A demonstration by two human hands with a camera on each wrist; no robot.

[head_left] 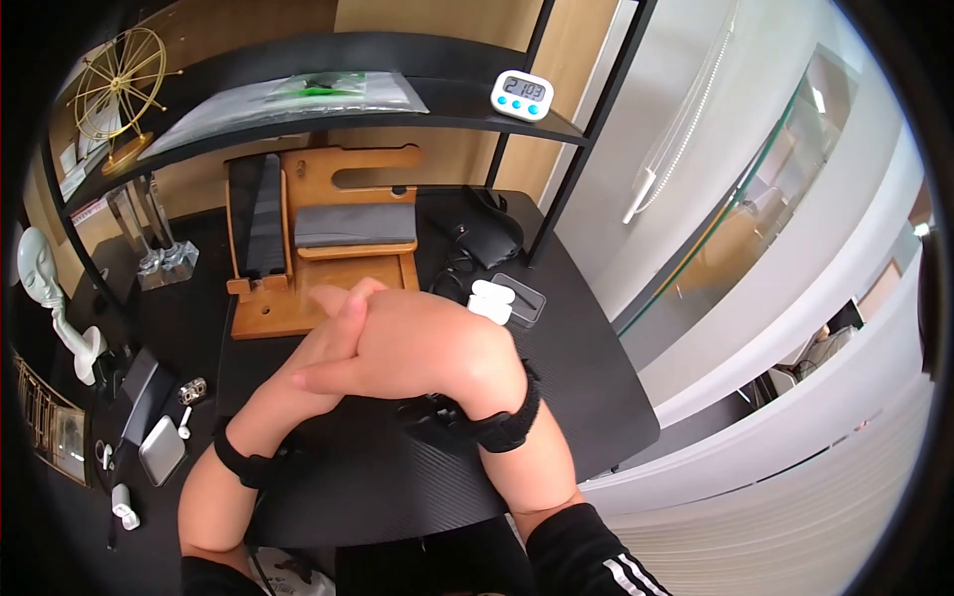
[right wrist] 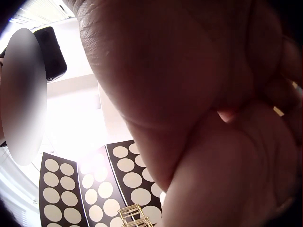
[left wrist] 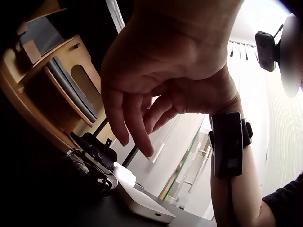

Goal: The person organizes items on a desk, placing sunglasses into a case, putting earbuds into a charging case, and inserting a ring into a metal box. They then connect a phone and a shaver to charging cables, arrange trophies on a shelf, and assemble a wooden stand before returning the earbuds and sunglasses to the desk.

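Both bare hands are clasped together over the black desk. In the head view, the right hand (head_left: pixel 427 338) is sharply bent at the wrist, its back upward, holding the left hand (head_left: pixel 328 350), whose thumb lies against the right hand's knuckles. The left wrist view shows the left hand (left wrist: pixel 151 61) on top with curved fingers hanging down, beside the partly covered right hand (left wrist: pixel 199 94). Skin against skin fills much of the right wrist view, where the right hand (right wrist: pixel 165 66) cannot be clearly separated from the other. No object shows between them.
Behind the hands stands a wooden organizer (head_left: pixel 343 164). White earbud case (head_left: pixel 490 301), small clear box (head_left: pixel 521 298) and black pouch (head_left: pixel 489 233) lie right of it. A shelf holds a timer (head_left: pixel 522 96); a white figurine (head_left: pixel 60 308) and small items stand left.
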